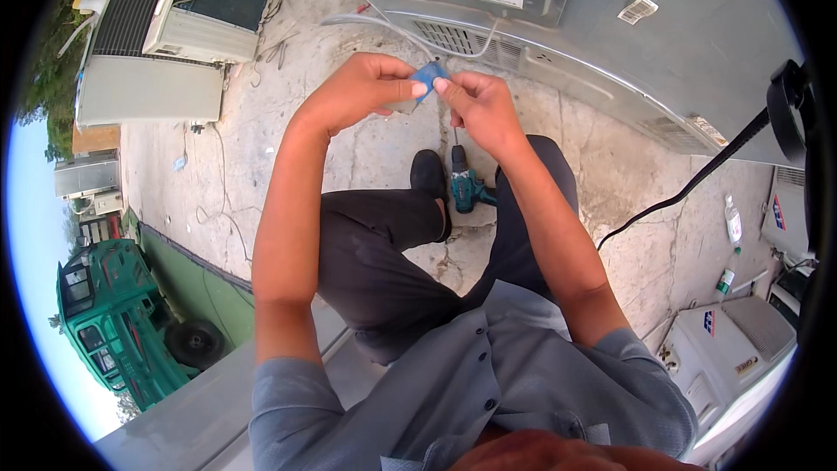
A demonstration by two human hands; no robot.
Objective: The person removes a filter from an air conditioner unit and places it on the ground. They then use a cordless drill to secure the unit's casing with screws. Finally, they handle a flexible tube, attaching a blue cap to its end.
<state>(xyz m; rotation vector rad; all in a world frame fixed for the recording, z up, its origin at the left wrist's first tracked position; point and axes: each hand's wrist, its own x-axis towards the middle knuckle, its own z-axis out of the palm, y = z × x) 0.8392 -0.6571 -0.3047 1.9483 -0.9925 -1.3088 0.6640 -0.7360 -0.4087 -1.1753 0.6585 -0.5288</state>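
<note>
Between both hands, in front of a large metal appliance, is a small blue flat piece [431, 75]; its exact kind I cannot make out. My left hand [366, 92] pinches its left side between thumb and fingers. My right hand [481, 106] grips the right side, thumb on top. Below the right hand, a teal and black cordless drill [466, 187] lies on the concrete beside my shoe [428, 176], its long bit pointing toward the appliance. A thin pale tube [397, 28] runs along the appliance's lower edge, behind the hands.
The grey metal appliance [663, 61] stands across the far side, with vents near its base. Old cabinets [148, 92] and loose wires are at the left. A green truck [122, 323] is beyond a low wall. Bottles [732, 220] and white units [728, 344] lie at right.
</note>
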